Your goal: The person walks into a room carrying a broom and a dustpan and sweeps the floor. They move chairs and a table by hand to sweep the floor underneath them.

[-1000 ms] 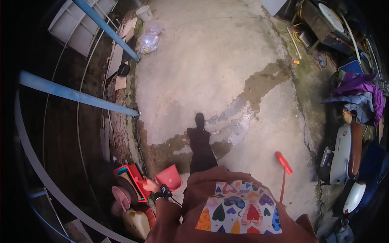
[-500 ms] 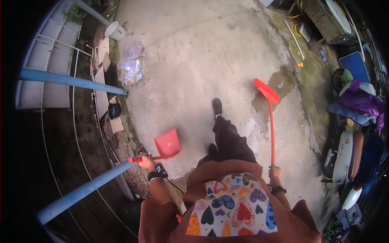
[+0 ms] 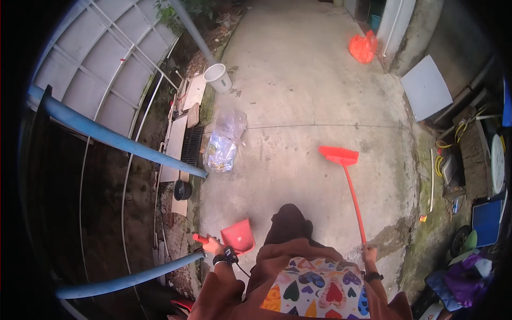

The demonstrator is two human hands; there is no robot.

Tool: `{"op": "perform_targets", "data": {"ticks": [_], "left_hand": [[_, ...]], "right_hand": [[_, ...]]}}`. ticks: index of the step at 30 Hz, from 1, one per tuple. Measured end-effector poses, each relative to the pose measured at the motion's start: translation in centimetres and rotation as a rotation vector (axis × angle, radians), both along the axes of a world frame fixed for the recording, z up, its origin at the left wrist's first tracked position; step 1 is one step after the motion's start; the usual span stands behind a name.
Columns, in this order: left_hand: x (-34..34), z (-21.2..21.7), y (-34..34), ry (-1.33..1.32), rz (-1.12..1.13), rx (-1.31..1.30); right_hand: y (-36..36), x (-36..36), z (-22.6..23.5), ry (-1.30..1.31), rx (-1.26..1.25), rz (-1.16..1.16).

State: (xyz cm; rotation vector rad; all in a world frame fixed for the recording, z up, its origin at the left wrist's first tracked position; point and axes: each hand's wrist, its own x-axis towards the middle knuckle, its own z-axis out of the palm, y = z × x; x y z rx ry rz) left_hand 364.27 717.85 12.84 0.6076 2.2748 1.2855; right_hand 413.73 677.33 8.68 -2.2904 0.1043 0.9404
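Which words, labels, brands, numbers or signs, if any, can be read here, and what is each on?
None can be read.
Red dustpan: pale mark, too small to read.
Heart-print panel: any lettering is too small.
Black wrist device: white mark, too blurred.
Clear plastic bag: any print is too blurred.
Red broom: no lettering visible.

concrete floor (image 3: 298,96): soft, even daylight | left-hand ground (image 3: 104,202): deep shade | fisheye rim: black, blue pipe (image 3: 122,280) bowed
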Motion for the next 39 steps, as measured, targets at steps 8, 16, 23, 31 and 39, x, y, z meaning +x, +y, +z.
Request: {"op": "perform_targets", "data": {"ticks": [8,16,23,31,39], "left_hand": [[9.8,-4.5,15.6,-0.040,0.149,0.096],[31.3,-0.6,41.7,-0.256,-0.128,0.106],[48.1,-1.9,61.7,-0.229,-0.354,0.201],[60.8,-5.9,78.1,0.216,-0.401,0.082],[75.4,-5.0,89.8,0.092,-0.335,0.060]], "right_hand": [[18.3,15.2,-1.3,-0.251,-0.118,0.300],[42.0,24.9,5.9,-0.093,-0.083,0.161],[56.5,37.7,0.1,-0.151,-0.102,0.097],[75.1,58.7,3.0,-0.088,-0.020,0.055],[96.2,78.9,12.1,0.237,0.506,-0.055]]}}
